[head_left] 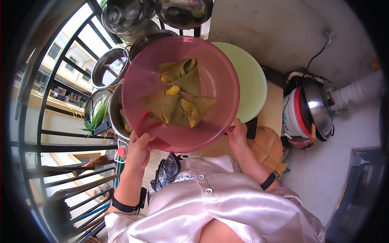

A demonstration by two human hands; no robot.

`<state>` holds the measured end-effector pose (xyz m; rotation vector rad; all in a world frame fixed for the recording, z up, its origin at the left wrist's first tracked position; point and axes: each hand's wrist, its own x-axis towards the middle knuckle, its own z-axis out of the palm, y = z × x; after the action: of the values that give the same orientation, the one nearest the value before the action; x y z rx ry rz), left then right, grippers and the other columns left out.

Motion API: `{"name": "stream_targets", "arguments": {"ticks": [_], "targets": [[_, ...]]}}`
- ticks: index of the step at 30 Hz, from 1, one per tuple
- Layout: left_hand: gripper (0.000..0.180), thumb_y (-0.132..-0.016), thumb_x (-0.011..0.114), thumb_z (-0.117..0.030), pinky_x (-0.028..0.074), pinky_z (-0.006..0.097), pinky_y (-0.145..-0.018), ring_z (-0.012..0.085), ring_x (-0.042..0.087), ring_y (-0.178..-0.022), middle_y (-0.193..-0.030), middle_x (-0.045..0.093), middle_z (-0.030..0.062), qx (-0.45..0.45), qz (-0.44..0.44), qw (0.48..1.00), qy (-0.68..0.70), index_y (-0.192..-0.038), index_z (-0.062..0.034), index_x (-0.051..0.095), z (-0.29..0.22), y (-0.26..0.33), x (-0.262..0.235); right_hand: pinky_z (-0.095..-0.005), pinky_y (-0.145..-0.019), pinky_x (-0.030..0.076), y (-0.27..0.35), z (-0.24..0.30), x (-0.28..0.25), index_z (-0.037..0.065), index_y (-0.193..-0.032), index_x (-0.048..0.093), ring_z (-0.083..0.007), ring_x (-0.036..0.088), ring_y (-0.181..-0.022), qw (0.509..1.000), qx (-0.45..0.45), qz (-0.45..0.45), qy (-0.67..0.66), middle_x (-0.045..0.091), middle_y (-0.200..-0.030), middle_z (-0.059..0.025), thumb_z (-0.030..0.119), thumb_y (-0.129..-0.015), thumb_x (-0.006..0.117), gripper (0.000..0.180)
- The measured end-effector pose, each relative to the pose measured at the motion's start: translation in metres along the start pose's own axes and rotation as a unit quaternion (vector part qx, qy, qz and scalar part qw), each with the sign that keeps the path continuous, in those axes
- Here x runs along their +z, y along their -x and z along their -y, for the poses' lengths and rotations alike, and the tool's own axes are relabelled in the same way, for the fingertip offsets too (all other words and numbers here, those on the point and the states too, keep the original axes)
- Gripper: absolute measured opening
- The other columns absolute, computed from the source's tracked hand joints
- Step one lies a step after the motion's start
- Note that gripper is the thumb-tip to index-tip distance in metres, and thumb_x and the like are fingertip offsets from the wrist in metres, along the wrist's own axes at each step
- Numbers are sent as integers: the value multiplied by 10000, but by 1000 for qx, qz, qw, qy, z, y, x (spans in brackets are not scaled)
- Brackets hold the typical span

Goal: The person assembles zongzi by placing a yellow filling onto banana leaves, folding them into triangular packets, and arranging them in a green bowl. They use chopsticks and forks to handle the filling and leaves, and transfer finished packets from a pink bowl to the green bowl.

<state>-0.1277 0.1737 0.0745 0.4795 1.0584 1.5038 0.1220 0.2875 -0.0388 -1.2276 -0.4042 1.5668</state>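
A translucent pink plastic basin (pixel 216 75) is held up in front of me, tilted so its inside shows. In it lie several folded green leaf wraps (pixel 190 81) with yellow filling poking out at their open ends. My left hand (pixel 139 146) grips its lower left rim, thumb on the inner wall. At the lower right rim, my right hand (pixel 238 135) has its fingers closed on the edge, partly hidden behind it. A pale green basin (pixel 252 83) shows behind the pink one, mostly covered by it.
Metal pots (pixel 110 67) and a pan (pixel 184 14) crowd the left and back beside black railings (pixel 60 109). Green onions (pixel 99 111) lie in a metal bowl at left. A wok lid (pixel 320 107) and a red-and-white appliance (pixel 293 113) stand right. A wooden board (pixel 267 148) is nearer.
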Motion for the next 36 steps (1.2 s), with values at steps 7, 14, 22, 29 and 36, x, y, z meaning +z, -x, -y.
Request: {"name": "stream_targets", "arguments": {"ticks": [7, 14, 22, 29, 36], "targets": [[412, -738, 444, 23, 548, 331, -671, 188, 597, -856, -988, 569, 89, -61, 41, 997, -12, -1148, -9, 431, 36, -29, 24, -238, -556, 455, 5, 18, -49, 64, -996, 517, -121, 547, -703, 996, 49, 2, 72, 572, -834, -39, 330, -825, 549, 318], [429, -740, 440, 25, 543, 317, -683, 186, 582, -873, -1005, 547, 84, -66, 33, 997, -38, -1164, -20, 397, 55, -39, 32, -212, -715, 409, 28, 95, -17, 16, -1085, 475, -99, 497, -831, 927, -343, 16, 150, 529, -944, -47, 144, -856, 515, 266], [430, -743, 412, 61, 483, 285, -766, 173, 533, -928, -1043, 501, 105, 20, 31, 988, -152, -1166, 18, 351, 59, -36, 40, -277, -841, 386, 14, 89, 84, -47, -1235, 352, -160, 492, -995, 936, -197, 112, 269, 507, -1080, -111, 146, -790, 603, 547], [427, -759, 428, 64, 403, 266, -850, 152, 488, -964, -1057, 484, 91, 85, 47, 979, -181, -1175, 18, 341, 60, -30, 36, -255, -697, 443, -17, 75, 100, -71, -1187, 371, -151, 529, -848, 945, -179, 121, 247, 517, -1025, -127, 113, -722, 657, 575], [420, -763, 437, 61, 405, 252, -825, 133, 492, -939, -1029, 491, 69, 68, 52, 981, -173, -1171, 15, 351, 57, -32, 28, -251, -726, 448, -16, 80, 105, -24, -1011, 519, -126, 551, -818, 945, -122, 202, 226, 577, -923, -60, 36, -734, 635, 307]]}}
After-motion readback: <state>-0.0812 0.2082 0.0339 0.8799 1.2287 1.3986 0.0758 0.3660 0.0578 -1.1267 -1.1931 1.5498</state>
